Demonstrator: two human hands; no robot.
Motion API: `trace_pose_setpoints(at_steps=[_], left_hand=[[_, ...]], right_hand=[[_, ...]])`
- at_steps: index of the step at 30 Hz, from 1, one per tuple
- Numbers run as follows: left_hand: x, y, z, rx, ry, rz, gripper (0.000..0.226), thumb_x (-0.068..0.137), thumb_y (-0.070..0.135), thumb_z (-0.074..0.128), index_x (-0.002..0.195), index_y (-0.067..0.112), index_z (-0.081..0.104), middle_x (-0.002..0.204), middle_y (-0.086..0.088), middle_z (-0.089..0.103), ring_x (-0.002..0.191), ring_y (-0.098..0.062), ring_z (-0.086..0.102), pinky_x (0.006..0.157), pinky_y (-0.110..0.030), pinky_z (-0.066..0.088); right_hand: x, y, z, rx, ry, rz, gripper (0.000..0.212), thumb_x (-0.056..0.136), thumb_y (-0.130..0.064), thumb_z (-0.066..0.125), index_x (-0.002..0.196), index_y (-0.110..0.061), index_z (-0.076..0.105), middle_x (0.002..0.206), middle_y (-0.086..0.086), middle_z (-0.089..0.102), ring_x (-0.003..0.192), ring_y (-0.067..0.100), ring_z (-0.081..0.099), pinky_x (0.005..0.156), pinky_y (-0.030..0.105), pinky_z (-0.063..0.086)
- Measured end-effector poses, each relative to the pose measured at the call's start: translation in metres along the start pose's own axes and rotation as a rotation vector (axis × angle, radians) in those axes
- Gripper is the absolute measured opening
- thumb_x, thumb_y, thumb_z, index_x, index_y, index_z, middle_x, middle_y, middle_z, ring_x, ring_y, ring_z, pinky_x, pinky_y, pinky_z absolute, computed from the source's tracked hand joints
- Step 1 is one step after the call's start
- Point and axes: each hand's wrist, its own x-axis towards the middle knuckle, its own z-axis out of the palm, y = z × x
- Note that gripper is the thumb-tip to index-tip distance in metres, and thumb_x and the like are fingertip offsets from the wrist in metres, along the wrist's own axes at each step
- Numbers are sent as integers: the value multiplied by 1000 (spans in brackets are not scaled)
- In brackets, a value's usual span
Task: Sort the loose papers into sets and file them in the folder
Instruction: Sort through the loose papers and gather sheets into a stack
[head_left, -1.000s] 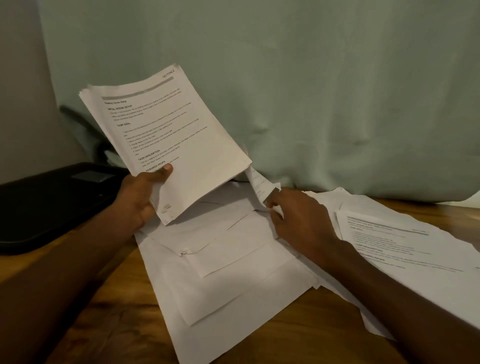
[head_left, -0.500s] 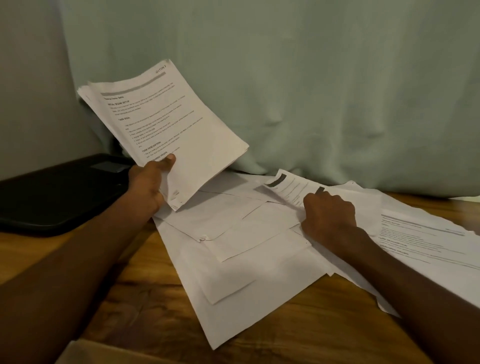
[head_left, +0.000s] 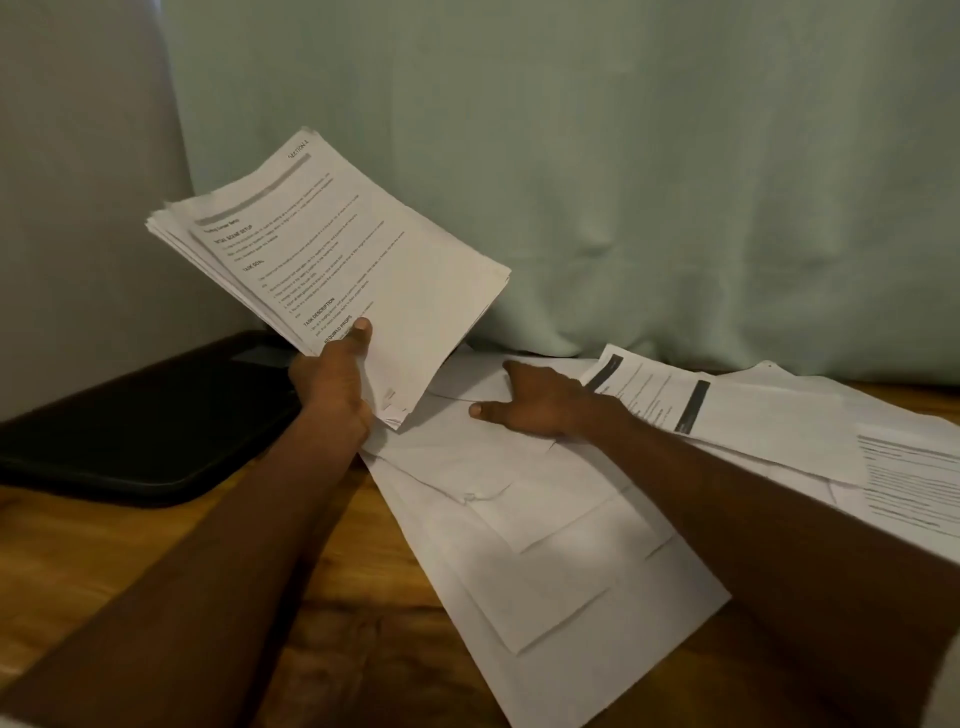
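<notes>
- Up left: left hand (head_left: 332, 387) gripping a stack of printed sheets (head_left: 332, 260) by its lower edge, thumb pressed on the top page, stack tilted clear of the table (head_left: 130, 561).
- Lower right: right hand (head_left: 535, 402) spread flat, fingers straight, resting on the blank loose papers (head_left: 561, 530) fanned across the wood.
- Just beside that wrist: a printed page (head_left: 727, 421) face up — on more sheets.
- Far left: black folder (head_left: 145, 415), lying flat, shut.
</notes>
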Motion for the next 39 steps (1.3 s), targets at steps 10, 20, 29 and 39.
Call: trace_pose_setpoints(at_steps=[10,20,29,39], left_hand=[[8,2,-1,-129,-15,9,46,88,10,79,130,18,64,113,4,73,97,-17,71,87,-41,62],[-7,11,1,-321,-458,-28,35,102,8,55,130,28,62,117,0,76,101,-17,74,77,-36,63],[-17,6,8,-285,-511,-94,44,103,12,54,145,25,56,135,-2,68,115,-18,69,86,-37,62],[-44,-6,25,-169,-600,-211,46,100,11,59,145,19,57,139,-4,65,128,-21,61,99,-42,56]], right_hand=[[7,-9,11,-386,431,-240,18,100,-27,52,99,-19,68,98,10,68,94,34,65,66,32,37],[-33,1,-78,1092,874,111,7,88,-13,74,92,-19,76,90,-5,75,92,19,69,79,27,54],[-101,72,-98,1621,987,377,5,93,-8,70,89,-11,68,88,5,69,66,17,61,41,18,46],[-118,92,-61,1792,800,475,36,92,11,62,127,0,61,106,16,68,77,21,65,56,30,62]])
